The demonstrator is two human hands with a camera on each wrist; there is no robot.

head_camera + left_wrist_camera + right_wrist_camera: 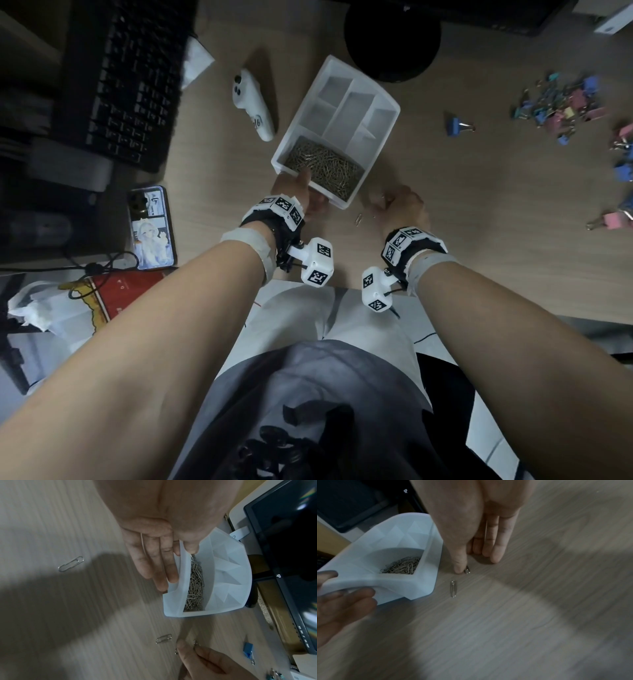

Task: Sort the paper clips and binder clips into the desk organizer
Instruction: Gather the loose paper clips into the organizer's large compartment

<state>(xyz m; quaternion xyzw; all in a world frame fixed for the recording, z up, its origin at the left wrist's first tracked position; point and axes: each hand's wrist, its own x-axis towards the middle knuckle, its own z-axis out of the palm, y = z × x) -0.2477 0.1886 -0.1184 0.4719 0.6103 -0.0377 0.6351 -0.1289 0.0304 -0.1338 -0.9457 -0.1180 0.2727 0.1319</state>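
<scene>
Paper clips fill the near compartment (325,168) of the organizer (383,137); its other compartments look bare. Left hand (294,197) grips the organizer's near left corner, thumb inside the rim, fingers flat along the outer wall. Right hand (399,205), just right of the organizer, pinches a loose clip (467,570) at the desk (445,222) between thumb and fingers. A second clip (453,590) lies just near of that thumb, long axis running near-far, so the right hand is closer. Binder clips (561,102) sit scattered far right, well apart, not yet sorted
</scene>
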